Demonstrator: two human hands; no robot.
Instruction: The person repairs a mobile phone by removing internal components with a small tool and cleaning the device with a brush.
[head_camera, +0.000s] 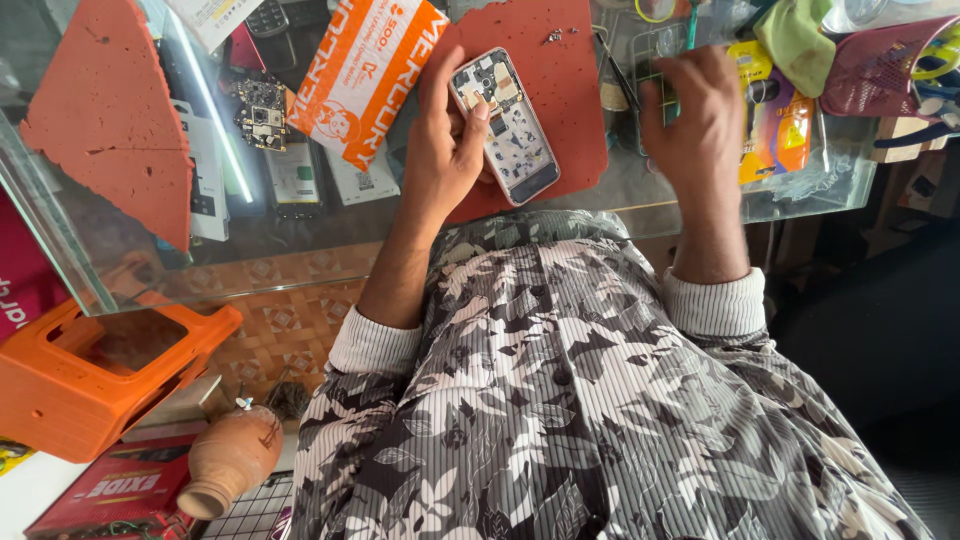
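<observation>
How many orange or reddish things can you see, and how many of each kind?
Red-brown rubber mats: 2, one under the opened phone held by the left hand at, one at far left
Orange and white packet: 1
Orange plastic stool: 1
Clay pot: 1
Red box: 1
Total: 6

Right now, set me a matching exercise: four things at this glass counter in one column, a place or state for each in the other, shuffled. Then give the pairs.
Things:
1. opened phone
2. loose circuit board
3. clay pot
4. pink basket

Places or states:
A. on its side, low down beside the orange plastic box
B. at the counter's far right, beyond the right hand
C. held by the left hand over the red mat, back cover off
D. on the glass, left of the orange and white packet

Pairs: 1-C, 2-D, 3-A, 4-B
</observation>
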